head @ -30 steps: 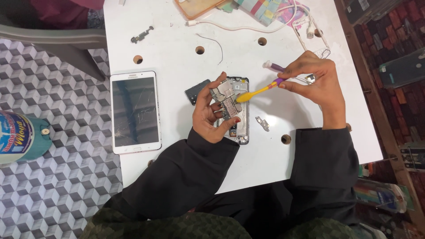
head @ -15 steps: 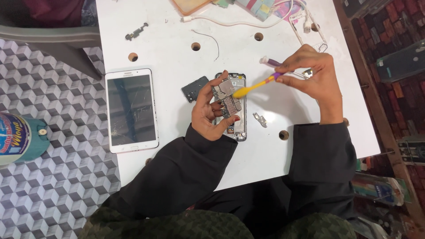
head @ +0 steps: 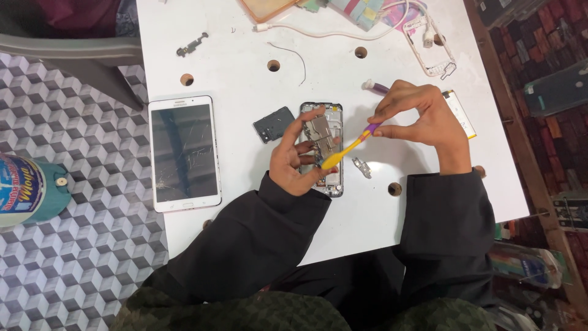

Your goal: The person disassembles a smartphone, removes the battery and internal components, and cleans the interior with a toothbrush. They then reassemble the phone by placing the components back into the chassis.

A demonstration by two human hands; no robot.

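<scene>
Two hands meet over the white table (head: 392, 202): your left hand (head: 297, 162) cradles the opened phone (head: 321, 147) from its 8 o'clock side, fingers curled round its edge, while your right hand (head: 422, 119) pinches the yellow-and-purple toothbrush (head: 346, 149) by its handle. Since a second ago the brush head has dropped lower onto the exposed board, so the scrubbing looks under way. At the phone's 9 o'clock lies a cracked white tablet (head: 185, 152), well apart; nearer, a dark cover piece (head: 274, 124). A small metal bracket (head: 362, 167) sits at 4 o'clock, just beside the brush (close enough to be knocked).
</scene>
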